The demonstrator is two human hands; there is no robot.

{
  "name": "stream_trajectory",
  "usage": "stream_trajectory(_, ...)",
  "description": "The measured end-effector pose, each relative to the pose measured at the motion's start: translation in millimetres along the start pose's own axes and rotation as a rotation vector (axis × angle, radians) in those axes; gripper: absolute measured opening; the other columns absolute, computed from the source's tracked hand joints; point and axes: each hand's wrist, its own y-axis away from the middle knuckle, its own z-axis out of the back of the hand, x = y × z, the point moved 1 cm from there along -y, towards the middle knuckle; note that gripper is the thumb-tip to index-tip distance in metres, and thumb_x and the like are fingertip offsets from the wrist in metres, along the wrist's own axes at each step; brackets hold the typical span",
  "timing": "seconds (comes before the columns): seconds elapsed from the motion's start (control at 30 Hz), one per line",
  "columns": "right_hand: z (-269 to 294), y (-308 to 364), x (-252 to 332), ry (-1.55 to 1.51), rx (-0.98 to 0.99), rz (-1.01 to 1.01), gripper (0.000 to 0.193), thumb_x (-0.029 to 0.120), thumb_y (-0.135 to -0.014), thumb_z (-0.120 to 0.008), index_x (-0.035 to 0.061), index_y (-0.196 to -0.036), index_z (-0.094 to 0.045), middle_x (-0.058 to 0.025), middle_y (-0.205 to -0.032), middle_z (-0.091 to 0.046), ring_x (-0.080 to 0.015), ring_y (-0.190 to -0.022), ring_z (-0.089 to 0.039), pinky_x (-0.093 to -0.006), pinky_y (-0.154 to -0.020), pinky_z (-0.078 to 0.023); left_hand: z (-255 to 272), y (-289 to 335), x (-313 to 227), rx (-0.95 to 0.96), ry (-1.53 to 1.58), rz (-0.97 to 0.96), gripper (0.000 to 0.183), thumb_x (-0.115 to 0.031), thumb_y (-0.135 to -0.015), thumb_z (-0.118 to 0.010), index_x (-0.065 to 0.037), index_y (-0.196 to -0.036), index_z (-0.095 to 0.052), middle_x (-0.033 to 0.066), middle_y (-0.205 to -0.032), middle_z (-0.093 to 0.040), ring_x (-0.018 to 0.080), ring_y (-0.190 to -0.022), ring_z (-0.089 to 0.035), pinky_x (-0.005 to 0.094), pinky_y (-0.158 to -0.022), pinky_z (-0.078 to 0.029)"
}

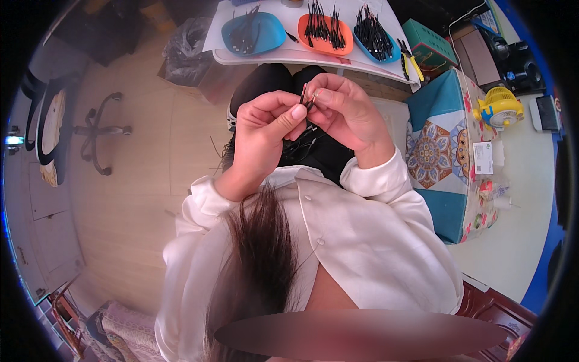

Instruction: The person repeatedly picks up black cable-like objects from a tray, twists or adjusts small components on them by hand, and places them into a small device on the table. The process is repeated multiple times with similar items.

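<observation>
Above my lap, my left hand (265,130) and my right hand (351,113) meet, both pinched closed. Between the fingertips is a short black cable (310,104) with thin, lighter wire ends showing; part of it is hidden by the fingers. My left thumb and forefinger press on one side of it, my right thumb and forefinger on the other. Several loose black cables (301,146) lie on the dark cloth of my lap, just below the hands.
Ahead, a white table (289,58) bears a blue tray (271,37), an orange tray (306,44) and another blue tray (393,55), all with black cables. Yellow-handled pliers (415,65) lie at its right corner. A yellow fan (499,107) stands at right; an office chair base (96,130) at left.
</observation>
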Motion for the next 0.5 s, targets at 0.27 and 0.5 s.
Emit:
stream_trajectory(0.27,-7.1,3.6,1.9,0.128,-0.05,0.061,0.014,0.011,-0.089,-0.065,0.0003,-0.097,-0.061,-0.004,-0.088,-0.063,-0.0082,-0.073,-0.057,-0.0209,-0.067,-0.048,3.3,-0.7,-0.3,-0.009,0.073,0.065,0.01,-0.002,-0.092,-0.058,0.004,-0.097,-0.064,0.0163,-0.087,-0.068,0.0117,-0.063,-0.051,0.022,-0.057,-0.039)
stream_trajectory(0.5,-17.7,9.0,13.1,0.517,-0.147,0.195,0.016,0.009,-0.089,-0.066,-0.0036,-0.097,-0.064,-0.0046,-0.087,-0.066,-0.0091,-0.075,-0.062,-0.021,-0.07,-0.051,4.1,-0.1,-2.8,-0.009,0.037,0.098,0.01,-0.002,-0.091,-0.059,0.002,-0.097,-0.065,0.0173,-0.087,-0.069,0.0099,-0.063,-0.052,0.0205,-0.055,-0.038)
